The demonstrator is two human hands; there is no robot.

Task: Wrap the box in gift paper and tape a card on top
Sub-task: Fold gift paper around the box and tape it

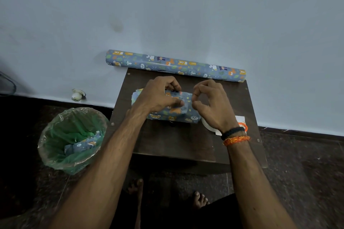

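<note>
Two hands on blue animal-print wrapped box [173, 107], paper creased, corners loose

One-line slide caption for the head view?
Both hands, left and right, work on the paper-wrapped box on a small table.

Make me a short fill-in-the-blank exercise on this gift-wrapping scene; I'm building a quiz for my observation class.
1. The roll of gift paper lies at the table's far edge, against the ____.
2. Scraps of printed paper lie inside the ____, which stands on the floor to the person's left.
3. The left hand rests on the wrapped box, which lies on the dark ____.
4. The thread bands are worn on the ____ wrist.

Missing words: wall; bin; table; right
</note>
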